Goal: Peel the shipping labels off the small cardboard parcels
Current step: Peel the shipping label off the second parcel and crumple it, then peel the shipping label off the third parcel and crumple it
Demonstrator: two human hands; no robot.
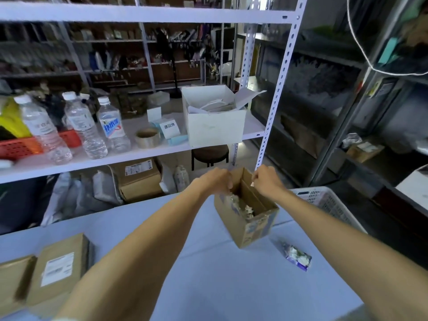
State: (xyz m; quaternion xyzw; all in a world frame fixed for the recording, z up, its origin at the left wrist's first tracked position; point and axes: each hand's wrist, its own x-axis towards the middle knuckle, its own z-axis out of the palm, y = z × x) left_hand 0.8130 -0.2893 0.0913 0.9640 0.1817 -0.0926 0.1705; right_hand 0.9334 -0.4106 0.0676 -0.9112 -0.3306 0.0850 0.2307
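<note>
Left hand: the left hand point(216, 181) has its fingers curled over the far left rim of the open parcel point(250, 225) and grips it.
Right hand: the right hand point(266, 181) is closed in a pinch on the far right rim of the same parcel, with a small white scrap at its fingertips.
Parcel: it sits between the two hands, tilted, with its flaps up. Its outer walls are patched with torn paper and blue tape. I cannot tell whether its lower corner touches the table.
Surface: a pale blue table point(208, 286) runs under both forearms.
Beside the right forearm: a crumpled wad point(297, 257) of white and purple paper lies here, with a white slotted crate point(324, 202) beyond it.
Left of the left arm: a flat parcel point(69, 249) still carries its shipping label point(58, 269), and another brown parcel point(11, 279) lies just beside it.
Beyond the hands: a white shelf point(139, 156) holds water bottles point(85, 126), a tape roll point(147, 137), a sign card point(170, 128), a red tray point(18, 147) and an open white carton point(214, 119).
Under the shelf: there are more brown boxes point(139, 179), grey mail bags and a round stool point(209, 152).
Right of the hands: dark racks point(324, 89) stand here, their contents blurred.
</note>
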